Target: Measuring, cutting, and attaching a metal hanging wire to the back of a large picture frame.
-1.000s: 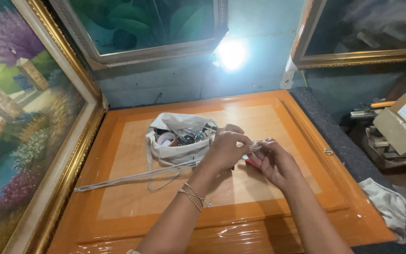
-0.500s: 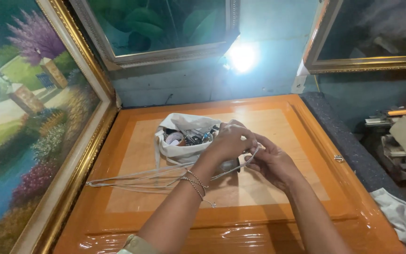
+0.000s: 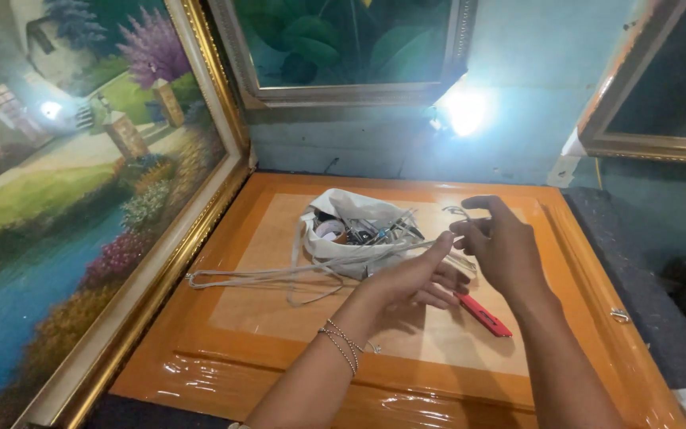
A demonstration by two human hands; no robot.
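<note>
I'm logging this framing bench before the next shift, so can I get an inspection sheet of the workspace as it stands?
Surface: orange wooden panel wrapped in clear film, lying flat.
Job's things: pale cord stretched across the panel from the left side to the hands; red utility knife lying by the right hand.
Clutter: white bag, open, holding small metal tools.
Hands: left hand pinches the cord; right hand is raised, fingers at the cord's end; beaded bracelet on the left wrist.
Cables: nothing seen besides the cord.
Surroundings: gold-framed garden painting leaning at left, framed leaf painting behind, another gilt frame at right, bright lamp on the wall.
</note>
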